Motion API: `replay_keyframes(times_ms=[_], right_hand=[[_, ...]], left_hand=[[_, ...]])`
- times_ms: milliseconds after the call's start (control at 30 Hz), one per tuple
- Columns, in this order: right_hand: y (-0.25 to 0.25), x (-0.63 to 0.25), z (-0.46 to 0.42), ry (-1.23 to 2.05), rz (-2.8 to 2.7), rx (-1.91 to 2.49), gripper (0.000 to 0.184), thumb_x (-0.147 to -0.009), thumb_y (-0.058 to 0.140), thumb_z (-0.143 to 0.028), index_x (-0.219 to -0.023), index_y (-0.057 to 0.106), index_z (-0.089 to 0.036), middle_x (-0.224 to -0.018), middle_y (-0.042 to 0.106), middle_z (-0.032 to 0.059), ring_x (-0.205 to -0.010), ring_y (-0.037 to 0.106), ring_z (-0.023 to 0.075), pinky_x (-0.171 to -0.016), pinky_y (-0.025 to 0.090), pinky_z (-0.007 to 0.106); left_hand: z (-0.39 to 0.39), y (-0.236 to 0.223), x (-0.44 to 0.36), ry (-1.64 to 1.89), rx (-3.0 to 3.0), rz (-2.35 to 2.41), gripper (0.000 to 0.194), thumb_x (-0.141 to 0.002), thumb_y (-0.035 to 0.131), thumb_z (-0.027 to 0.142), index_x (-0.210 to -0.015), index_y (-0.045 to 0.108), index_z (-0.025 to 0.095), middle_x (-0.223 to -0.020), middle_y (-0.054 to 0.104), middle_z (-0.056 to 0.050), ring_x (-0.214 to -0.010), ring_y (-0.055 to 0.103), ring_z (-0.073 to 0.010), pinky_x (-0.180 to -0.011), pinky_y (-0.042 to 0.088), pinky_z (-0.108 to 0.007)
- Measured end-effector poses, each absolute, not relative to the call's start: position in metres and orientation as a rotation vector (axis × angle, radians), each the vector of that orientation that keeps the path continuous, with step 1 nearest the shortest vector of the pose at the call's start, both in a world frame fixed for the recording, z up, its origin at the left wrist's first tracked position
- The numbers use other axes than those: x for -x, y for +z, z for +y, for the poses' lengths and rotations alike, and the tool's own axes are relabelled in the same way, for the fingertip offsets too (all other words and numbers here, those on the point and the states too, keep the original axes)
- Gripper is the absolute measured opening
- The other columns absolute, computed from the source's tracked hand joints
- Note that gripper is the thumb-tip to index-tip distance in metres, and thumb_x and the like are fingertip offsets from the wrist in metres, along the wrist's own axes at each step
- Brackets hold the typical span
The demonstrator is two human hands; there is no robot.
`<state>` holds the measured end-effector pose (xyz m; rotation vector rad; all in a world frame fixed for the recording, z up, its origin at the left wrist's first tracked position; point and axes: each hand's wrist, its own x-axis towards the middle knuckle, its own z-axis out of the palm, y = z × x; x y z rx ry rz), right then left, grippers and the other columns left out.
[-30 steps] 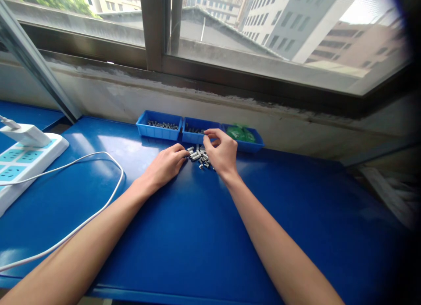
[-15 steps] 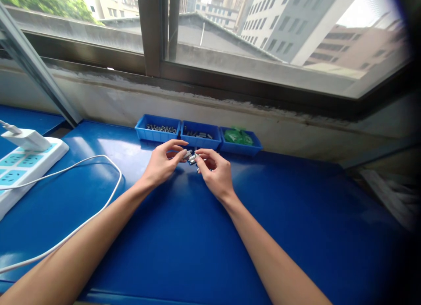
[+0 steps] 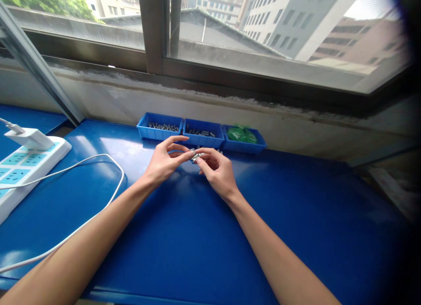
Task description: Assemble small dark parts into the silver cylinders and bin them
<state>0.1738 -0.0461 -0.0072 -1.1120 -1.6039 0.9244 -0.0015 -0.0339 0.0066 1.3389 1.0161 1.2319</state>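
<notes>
My left hand and my right hand meet above the blue table, just in front of the bins. Between their fingertips are small silvery metal pieces, too small to name exactly. My left thumb and index finger pinch at one from the left, while the other left fingers stay raised. From the other side, my right thumb and fingers close on a short metal cylinder. Its far end and the right fingertips are partly hidden. More small metal bits show just behind the right hand.
Three blue bins line the wall: a left bin with small metal parts, a middle bin with metal cylinders, and a right bin with a green plastic bag. A white power strip and cable lie left.
My left fingertips have moved slightly right, bringing the metal pieces against each other at my right fingertips. The right hand has barely moved. The camera view has shifted slightly.
</notes>
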Motion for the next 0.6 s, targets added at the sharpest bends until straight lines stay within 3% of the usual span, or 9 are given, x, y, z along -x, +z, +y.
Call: replay_keyframes(times_ms=[367,500,600], right_hand=[[-0.007,-0.177,-0.041,1.244,-1.483,1.022,0.032,-0.075,0.075,-0.036,-0.103,0.071,-0.021,-0.081,0.073,0.0027,-0.063,0.063,0.0142,-0.056,0.052,0.026],[-0.008,-0.177,-0.040,1.263,-1.463,0.997,0.030,-0.075,0.077,-0.038,-0.099,0.073,-0.019,-0.080,0.073,0.0031,-0.060,0.062,0.0128,-0.056,0.051,0.025],[-0.007,-0.179,-0.039,1.237,-1.438,1.013,0.032,-0.074,0.078,-0.039,-0.098,0.074,-0.019,-0.080,0.073,0.0036,-0.062,0.063,0.0132,-0.054,0.049,0.024]], left_hand=[[-0.036,0.009,0.001,1.185,-1.410,1.036,0.068,-0.068,0.083,0.046,-0.125,0.057,0.021,-0.096,0.071,-0.006,-0.079,0.073,-0.0213,-0.072,0.058,-0.030],[-0.034,0.005,0.000,1.227,-1.512,1.087,0.054,-0.080,0.072,0.049,-0.123,0.059,0.020,-0.095,0.071,-0.007,-0.079,0.072,-0.0205,-0.072,0.058,-0.030],[-0.030,-0.002,0.001,1.274,-1.740,1.192,0.038,-0.094,0.054,0.046,-0.120,0.063,0.019,-0.104,0.072,-0.010,-0.092,0.071,-0.0216,-0.084,0.056,-0.034]])
